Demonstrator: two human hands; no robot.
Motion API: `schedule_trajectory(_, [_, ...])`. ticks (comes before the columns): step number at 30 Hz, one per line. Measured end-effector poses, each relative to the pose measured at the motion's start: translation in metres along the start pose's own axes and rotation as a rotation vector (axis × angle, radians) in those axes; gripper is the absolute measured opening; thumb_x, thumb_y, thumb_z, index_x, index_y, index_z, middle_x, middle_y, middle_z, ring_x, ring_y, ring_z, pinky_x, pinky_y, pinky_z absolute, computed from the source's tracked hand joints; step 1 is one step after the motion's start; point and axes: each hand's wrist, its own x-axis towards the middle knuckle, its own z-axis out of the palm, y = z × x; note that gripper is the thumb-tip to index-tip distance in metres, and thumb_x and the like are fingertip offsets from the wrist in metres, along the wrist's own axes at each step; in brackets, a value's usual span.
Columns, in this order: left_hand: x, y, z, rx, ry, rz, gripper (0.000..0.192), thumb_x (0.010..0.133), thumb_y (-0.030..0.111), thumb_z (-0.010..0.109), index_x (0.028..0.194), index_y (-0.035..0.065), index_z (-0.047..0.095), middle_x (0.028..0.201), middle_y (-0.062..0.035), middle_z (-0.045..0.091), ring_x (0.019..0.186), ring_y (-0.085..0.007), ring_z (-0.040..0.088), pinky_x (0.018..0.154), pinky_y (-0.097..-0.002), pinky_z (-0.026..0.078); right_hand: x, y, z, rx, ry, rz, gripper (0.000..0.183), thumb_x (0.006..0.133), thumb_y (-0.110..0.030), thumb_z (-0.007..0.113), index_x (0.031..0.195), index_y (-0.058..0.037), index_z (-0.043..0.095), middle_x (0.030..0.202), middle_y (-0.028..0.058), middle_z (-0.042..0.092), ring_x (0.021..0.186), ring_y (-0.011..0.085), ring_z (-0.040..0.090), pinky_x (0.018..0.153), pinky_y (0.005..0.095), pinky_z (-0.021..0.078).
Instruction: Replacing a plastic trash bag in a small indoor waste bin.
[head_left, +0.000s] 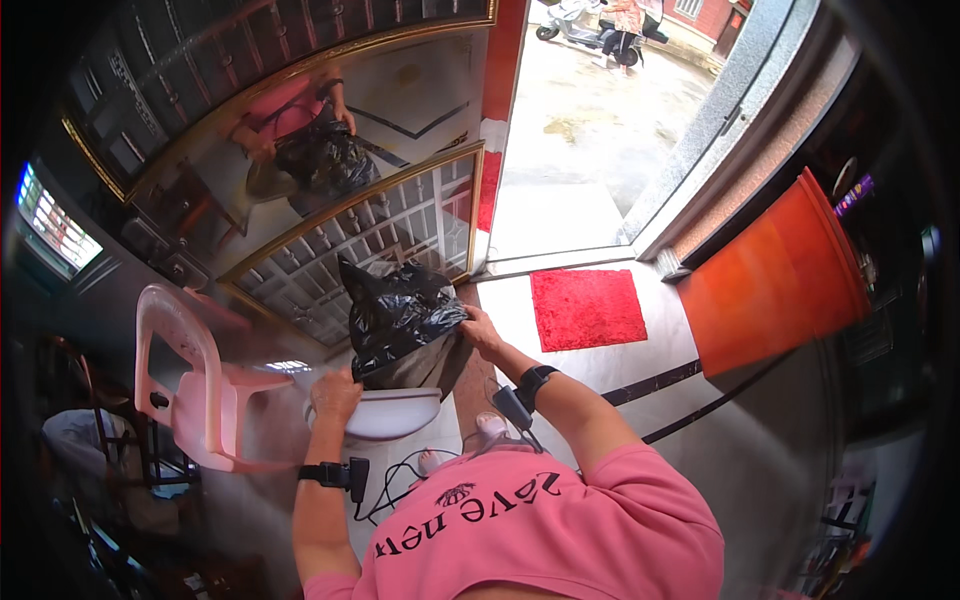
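A black plastic bag (405, 304) hangs between my two hands, its crinkled top edge raised. My left hand (336, 394) grips the bag's near left edge. At the right edge, my right hand (480, 330) pinches the plastic between thumb and fingers. Just below the bag is a pale rounded plastic rim or lid (394, 412), close to my left hand; the bag hides part of it. Each of my wrists wears a black strap with a small device.
A pink plastic chair (214, 397) stands at the left. Behind the bag are gold-framed glossy door panels (375, 217) that reflect me. A red mat (589, 309) lies by the open doorway, with an orange cabinet (780, 285) to its right. Outside, a person (624, 22) stands beside a scooter (574, 26).
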Motion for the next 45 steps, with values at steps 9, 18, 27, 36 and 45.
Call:
schedule_trajectory(9, [-0.024,-0.028,0.021,-0.011,-0.128,-0.130,0.020,0.064,0.022,0.052,0.070,0.0038,0.059,0.070,-0.0185,0.057,0.067,-0.0329,0.056,0.063,-0.0416,0.043,0.013,0.067,0.004,-0.217,-0.057,-0.142,0.052,0.056,0.013,0.053,0.105,-0.0032,0.047,0.096,0.0075,0.053,0.093,0.0159,0.048,0.080,0.0238,0.0372])
schedule_trajectory(18, [-0.062,-0.075,0.053,-0.088,-0.266,-0.259,0.021,0.064,0.019,0.050,0.073,0.0026,0.058,0.072,-0.0195,0.057,0.071,-0.0336,0.056,0.067,-0.0417,0.044,-0.020,0.088,0.050,-0.383,-0.068,-0.033,0.049,0.056,0.003,0.047,0.105,-0.0036,0.048,0.095,0.0184,0.048,0.092,0.0300,0.048,0.081,0.0316,0.0370])
schedule_trajectory(27, [-0.078,-0.106,0.109,-0.051,-0.400,-0.227,0.020,0.065,0.022,0.051,0.072,0.0039,0.058,0.069,-0.0180,0.057,0.067,-0.0324,0.056,0.063,-0.0399,0.045,-0.027,0.100,0.078,-0.548,-0.275,0.205,0.037,0.059,-0.003,0.046,0.093,-0.0110,0.060,0.095,0.0143,0.054,0.088,0.0284,0.052,0.079,0.0327,0.0399])
schedule_trajectory(36, [-0.084,-0.123,0.164,-0.052,-0.514,-0.264,0.021,0.065,0.022,0.052,0.069,0.0021,0.056,0.067,-0.0192,0.057,0.066,-0.0338,0.056,0.064,-0.0413,0.044,-0.011,0.145,0.111,-0.555,-0.120,-0.087,0.041,0.056,-0.010,0.052,0.096,-0.0150,0.059,0.104,0.0173,0.046,0.099,0.0285,0.044,0.086,0.0320,0.0348])
schedule_trajectory(45, [-0.092,-0.147,0.206,-0.080,-0.570,-0.310,0.020,0.063,0.022,0.052,0.067,0.0025,0.057,0.065,-0.0183,0.056,0.065,-0.0333,0.055,0.062,-0.0413,0.043,-0.009,0.171,0.117,-0.485,-0.519,0.343,0.057,0.059,-0.017,0.054,0.115,-0.0109,0.043,0.099,0.0219,0.052,0.094,0.0285,0.051,0.079,0.0306,0.0383])
